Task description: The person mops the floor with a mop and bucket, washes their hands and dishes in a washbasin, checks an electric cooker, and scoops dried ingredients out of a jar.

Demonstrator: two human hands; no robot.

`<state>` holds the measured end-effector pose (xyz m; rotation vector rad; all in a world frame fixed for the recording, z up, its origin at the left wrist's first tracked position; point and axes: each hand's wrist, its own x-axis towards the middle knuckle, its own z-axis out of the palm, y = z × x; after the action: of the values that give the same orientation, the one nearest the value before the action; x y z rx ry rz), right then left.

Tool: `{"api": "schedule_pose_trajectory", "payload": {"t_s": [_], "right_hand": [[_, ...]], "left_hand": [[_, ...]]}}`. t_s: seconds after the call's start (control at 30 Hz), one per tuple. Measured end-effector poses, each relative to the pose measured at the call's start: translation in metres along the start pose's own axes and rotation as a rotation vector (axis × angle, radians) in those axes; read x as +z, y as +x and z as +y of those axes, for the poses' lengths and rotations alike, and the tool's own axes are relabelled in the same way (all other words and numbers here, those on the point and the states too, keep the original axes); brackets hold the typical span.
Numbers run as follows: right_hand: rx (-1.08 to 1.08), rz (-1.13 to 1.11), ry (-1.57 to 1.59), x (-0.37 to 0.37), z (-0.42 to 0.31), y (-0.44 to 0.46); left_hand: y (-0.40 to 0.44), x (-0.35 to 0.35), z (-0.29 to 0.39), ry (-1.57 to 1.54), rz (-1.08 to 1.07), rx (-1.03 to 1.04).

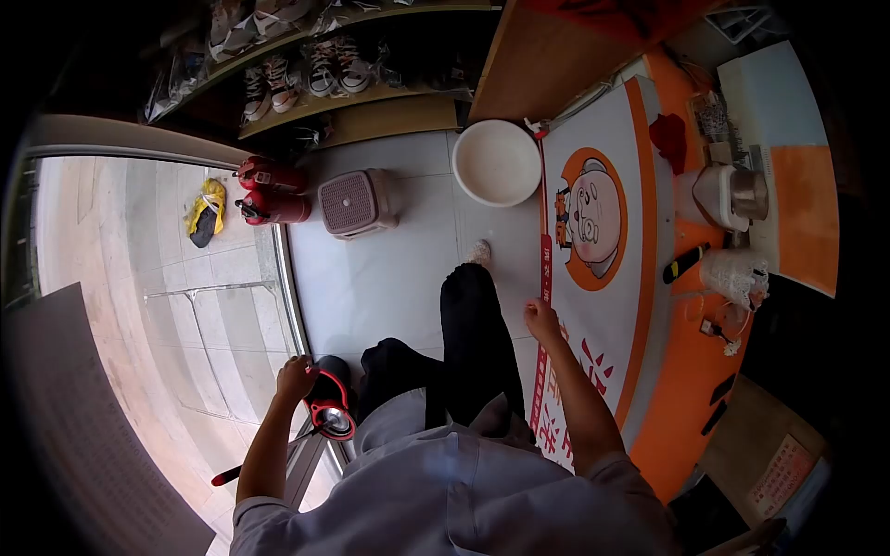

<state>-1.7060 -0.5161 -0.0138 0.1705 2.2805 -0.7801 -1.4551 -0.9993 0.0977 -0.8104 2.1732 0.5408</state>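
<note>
One red-handled container (338, 423) in left hand (297, 377), beside the leg (394, 372)

Clock read from wearer (454, 491). Nine to ten: handled canister (336, 423) in left hand (295, 377), near doorway track (282, 287). Ten: bag (208, 211) on ground (139, 278) beyond track. Eleven: fire extinguishers (278, 207) side by side near track, stool (354, 206) at their three o'clock, shoe rack (399, 117) beyond, sneakers (352, 72) on its shelves. Twelve: basin (498, 164) on floor (417, 204), just beside front panel (589, 139). One: right hand (541, 320) near panel's edge. Two: tabletop (681, 380) beyond panel, container (734, 276) and utility knife (686, 264) on it.
</note>
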Motion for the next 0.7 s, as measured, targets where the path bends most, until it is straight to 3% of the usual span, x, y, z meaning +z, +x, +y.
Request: {"api": "schedule_pose_trajectory", "payload": {"t_s": [0.1,0.17,0.27,0.3,0.43,0.6,0.7], "right_hand": [[-0.086,0.126,-0.104,-0.02,0.006,0.091],[0.015,0.047,0.047,-0.041,-0.014,0.141],[-0.086,0.167,0.017,-0.066,-0.048,0.204],[-0.181,0.271,0.021,-0.068,-0.057,0.221],[-0.004,0.187,0.362,-0.086,-0.108,0.261],[0.066,0.174,0.485,-0.025,-0.065,0.332],[0.182,0.187,0.492,-0.004,-0.05,0.375]], "left_hand": [[0.074,-0.027,0.122,-0.079,-0.054,0.259],[0.128,-0.043,0.187,-0.15,-0.05,0.47],[0.206,-0.06,0.259,-0.172,0.039,0.584],[0.232,-0.061,0.275,-0.167,0.065,0.595],[0.313,-0.046,0.317,-0.192,-0.003,0.592],[0.387,-0.015,0.347,-0.045,-0.245,0.593],[0.423,0.001,0.355,-0.086,-0.233,0.603]]}}
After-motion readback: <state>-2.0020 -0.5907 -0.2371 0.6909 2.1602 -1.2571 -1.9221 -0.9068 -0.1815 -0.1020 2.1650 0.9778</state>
